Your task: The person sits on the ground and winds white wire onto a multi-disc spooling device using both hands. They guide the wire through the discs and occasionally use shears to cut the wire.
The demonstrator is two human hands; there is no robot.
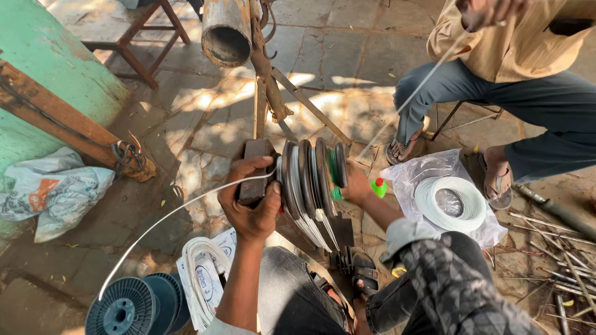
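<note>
Outdoors, left hand (250,208) gripping rusty block (254,170), white wire (174,214)

White cord (186,208), blue spool (121,308), green wall (56,59) (paint worn), camouflage-patterned sleeve (462,285), tan shirt (521,43)

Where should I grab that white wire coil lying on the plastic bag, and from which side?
Grip the white wire coil by its near rim, coming from above on the side closest to the right hand. It lies flat on the plastic bag with an open centre, so fingers can hook through the ring and pinch the band.
</note>
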